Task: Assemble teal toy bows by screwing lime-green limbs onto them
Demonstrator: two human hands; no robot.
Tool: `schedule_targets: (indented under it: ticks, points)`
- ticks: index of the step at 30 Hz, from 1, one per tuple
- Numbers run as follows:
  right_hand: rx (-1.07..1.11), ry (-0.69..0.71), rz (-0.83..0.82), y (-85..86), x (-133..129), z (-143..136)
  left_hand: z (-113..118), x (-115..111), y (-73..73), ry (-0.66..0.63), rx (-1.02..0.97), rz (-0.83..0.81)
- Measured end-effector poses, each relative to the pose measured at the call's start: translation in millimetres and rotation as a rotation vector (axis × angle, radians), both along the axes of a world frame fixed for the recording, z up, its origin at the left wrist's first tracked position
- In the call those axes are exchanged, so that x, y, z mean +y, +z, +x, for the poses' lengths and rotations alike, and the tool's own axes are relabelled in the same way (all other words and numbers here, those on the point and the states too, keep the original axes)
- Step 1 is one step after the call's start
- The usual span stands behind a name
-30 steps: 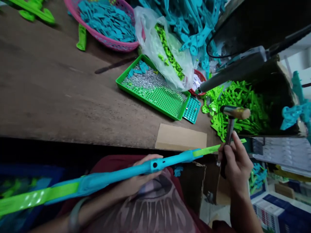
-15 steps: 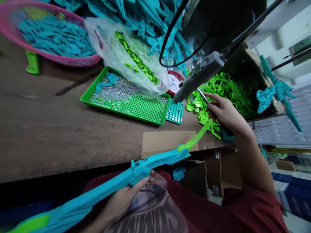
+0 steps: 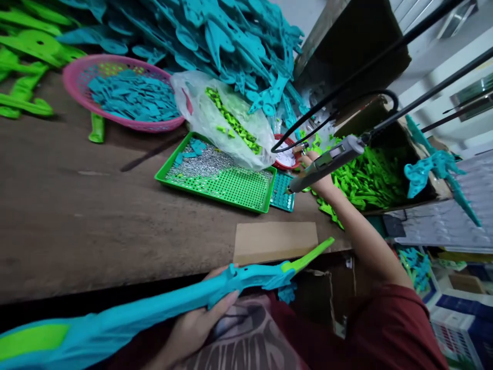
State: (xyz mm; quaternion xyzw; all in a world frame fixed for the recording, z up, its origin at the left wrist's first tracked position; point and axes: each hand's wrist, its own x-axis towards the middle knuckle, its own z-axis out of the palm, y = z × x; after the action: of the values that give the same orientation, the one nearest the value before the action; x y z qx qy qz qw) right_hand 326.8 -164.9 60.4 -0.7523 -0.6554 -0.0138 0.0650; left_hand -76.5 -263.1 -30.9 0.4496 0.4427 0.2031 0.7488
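My left hand (image 3: 200,321) is wrapped around the middle of a long teal toy gun (image 3: 154,308) with lime-green end pieces. The gun lies slantwise in front of my shirt, along the table's front edge. Stretched out over the bench, my right hand (image 3: 316,177) is beside the small red basket (image 3: 284,165) of pale little parts. A short metal rod (image 3: 302,149) shows at its fingertips. The hanging grey electric screwdriver (image 3: 327,163) covers part of that hand.
A green perforated tray (image 3: 234,190) holds small metal screws. Beside it are a teal dimpled tray (image 3: 283,192), a plastic bag (image 3: 200,110) of green bits and a pink basket (image 3: 127,122). Teal parts (image 3: 231,36) pile up behind; green parts (image 3: 370,177) fill a box. Cardboard (image 3: 275,241) lies in front.
My right hand has moved from the loose green parts, away from me and left, to the red basket. The view has shifted; my left hand still holds the toy gun.
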Motion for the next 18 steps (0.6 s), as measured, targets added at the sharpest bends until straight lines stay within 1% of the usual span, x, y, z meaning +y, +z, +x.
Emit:
schedule_targets:
  ticks: [3,5,7,10,12,15,18]
  points:
    - [0.070,0.106,-0.045,-12.8,13.1,-21.7,2.4,3.4,9.4,0.050,-0.017,-0.047]
    - [0.096,0.129,-0.054,-20.1,11.6,-34.3,1.6,6.6,16.1,0.087,-0.019,-0.082]
    - [0.100,0.143,-0.046,-23.3,3.4,-42.1,0.2,11.7,22.8,0.113,-0.040,-0.139]
    - [0.094,0.202,-0.067,-21.5,-7.5,-45.7,0.8,23.0,31.0,0.136,-0.133,-0.298]
    - [0.080,0.265,-0.127,-19.0,-5.9,-45.8,3.5,30.7,34.2,0.173,-0.185,-0.385]
    - [0.057,0.354,-0.213,-15.6,8.7,-46.1,7.3,38.4,36.3,0.249,-0.223,-0.429]
    - [0.046,0.429,-0.248,-11.5,24.0,-47.5,6.1,41.0,38.8,0.229,-0.274,-0.406]
